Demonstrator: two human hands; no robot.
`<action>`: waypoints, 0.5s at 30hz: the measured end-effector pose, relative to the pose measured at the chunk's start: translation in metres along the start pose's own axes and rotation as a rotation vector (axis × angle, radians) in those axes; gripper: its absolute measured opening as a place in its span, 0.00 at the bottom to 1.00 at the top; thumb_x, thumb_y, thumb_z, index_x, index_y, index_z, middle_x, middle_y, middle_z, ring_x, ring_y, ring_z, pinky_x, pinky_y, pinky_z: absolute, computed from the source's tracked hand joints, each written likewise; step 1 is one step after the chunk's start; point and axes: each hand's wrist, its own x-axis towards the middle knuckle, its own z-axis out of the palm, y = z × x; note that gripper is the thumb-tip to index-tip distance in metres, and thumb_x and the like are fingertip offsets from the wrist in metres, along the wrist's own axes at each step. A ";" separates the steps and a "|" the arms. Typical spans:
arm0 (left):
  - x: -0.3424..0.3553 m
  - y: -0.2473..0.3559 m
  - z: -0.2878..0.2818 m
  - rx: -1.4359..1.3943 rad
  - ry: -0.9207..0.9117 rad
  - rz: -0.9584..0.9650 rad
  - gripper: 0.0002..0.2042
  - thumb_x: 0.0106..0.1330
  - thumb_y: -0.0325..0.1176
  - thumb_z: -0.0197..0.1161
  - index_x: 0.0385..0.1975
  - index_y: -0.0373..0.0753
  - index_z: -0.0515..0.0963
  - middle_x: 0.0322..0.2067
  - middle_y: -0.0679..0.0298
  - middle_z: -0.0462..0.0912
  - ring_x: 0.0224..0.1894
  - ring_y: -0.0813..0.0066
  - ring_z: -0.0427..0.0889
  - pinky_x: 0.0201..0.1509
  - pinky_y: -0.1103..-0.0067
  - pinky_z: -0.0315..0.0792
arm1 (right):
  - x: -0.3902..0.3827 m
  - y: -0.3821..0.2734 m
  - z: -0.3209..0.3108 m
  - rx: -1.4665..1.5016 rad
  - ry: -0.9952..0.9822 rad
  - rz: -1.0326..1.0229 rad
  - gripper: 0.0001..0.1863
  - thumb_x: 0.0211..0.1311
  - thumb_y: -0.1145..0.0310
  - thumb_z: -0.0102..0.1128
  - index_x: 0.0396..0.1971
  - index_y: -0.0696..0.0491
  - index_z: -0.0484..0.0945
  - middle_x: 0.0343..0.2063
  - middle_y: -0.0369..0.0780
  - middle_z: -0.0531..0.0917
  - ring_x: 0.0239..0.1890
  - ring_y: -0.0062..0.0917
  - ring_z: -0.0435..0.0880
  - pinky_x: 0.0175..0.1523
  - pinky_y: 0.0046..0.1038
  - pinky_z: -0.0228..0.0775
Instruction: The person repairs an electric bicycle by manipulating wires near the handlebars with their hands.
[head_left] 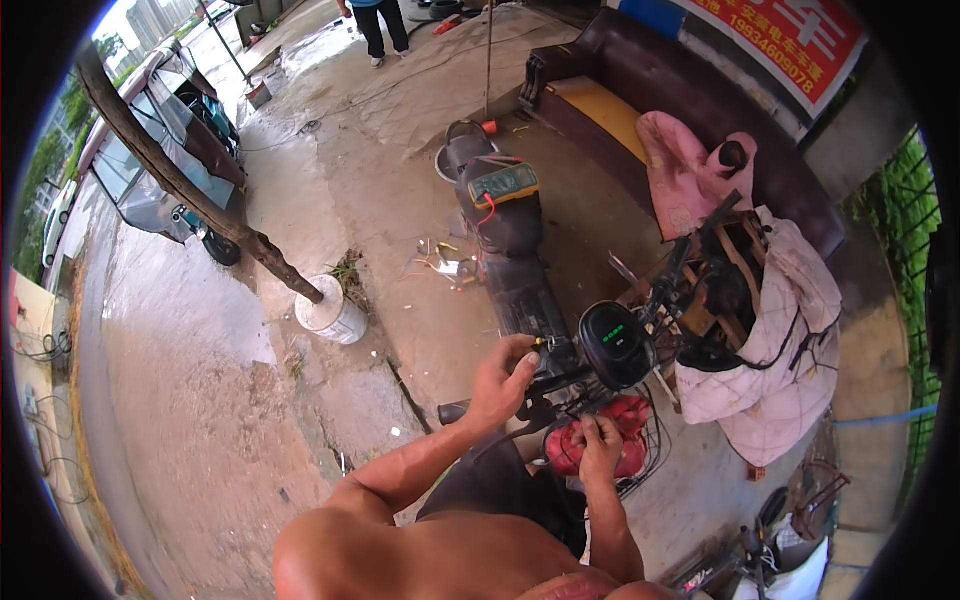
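Looking down on a scooter (525, 300) parked on a concrete floor (380, 230), handlebar (562, 381) end nearest, seat (512, 225) end away. Got left grip (505, 378) at the handlebar, thumb and fingers drawn together right by a small yellow part (540, 342). Can't tell whether grasping that part or just beside it. Got right grip (601, 448) over the front basket (655, 455), fingertips bunched in front of a red bag (570, 452). Can't tell whether grasping anything there, or touching the bag. Can see a round black dash (617, 345) just beyond the basket, lit with green digits. Also see a multimeter (503, 182) lying on the seat, yellow-edged, with a red lead off it. Spotted loose wires and a small white part (455, 269) on the floor, left of the scooter. To the right, a pale pink quilt (780, 400), draped over another vehicle. Behind that, a dark sofa (720, 90) with a yellow cushion (600, 112) and a pink cloth (690, 170) slung over it. Above, a red banner (790, 40). Off left, a white bucket (335, 320) with a slanted wooden post (180, 185) in its top, then a covered trike (165, 150). Far top, a person (380, 25) in dark trousers, cut off by the frame.
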 end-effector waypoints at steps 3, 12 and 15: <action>0.002 0.001 0.008 -0.029 -0.003 -0.025 0.13 0.75 0.32 0.60 0.53 0.32 0.74 0.29 0.69 0.76 0.26 0.84 0.71 0.30 0.83 0.68 | -0.001 -0.004 -0.001 0.031 0.034 0.011 0.10 0.69 0.65 0.64 0.30 0.55 0.79 0.21 0.33 0.79 0.22 0.16 0.75 0.29 0.20 0.64; 0.003 -0.008 0.003 -0.002 0.038 -0.039 0.15 0.73 0.34 0.58 0.54 0.33 0.75 0.30 0.65 0.80 0.29 0.81 0.76 0.33 0.79 0.73 | 0.012 0.002 -0.008 0.071 -0.068 0.007 0.09 0.70 0.67 0.64 0.31 0.55 0.80 0.20 0.32 0.78 0.21 0.14 0.74 0.28 0.18 0.63; 0.000 0.017 0.009 0.100 0.008 -0.116 0.15 0.73 0.35 0.59 0.54 0.32 0.75 0.30 0.64 0.81 0.29 0.79 0.78 0.34 0.78 0.74 | 0.008 0.003 -0.011 0.093 -0.103 -0.005 0.09 0.70 0.66 0.63 0.31 0.56 0.80 0.20 0.32 0.79 0.22 0.15 0.75 0.28 0.18 0.63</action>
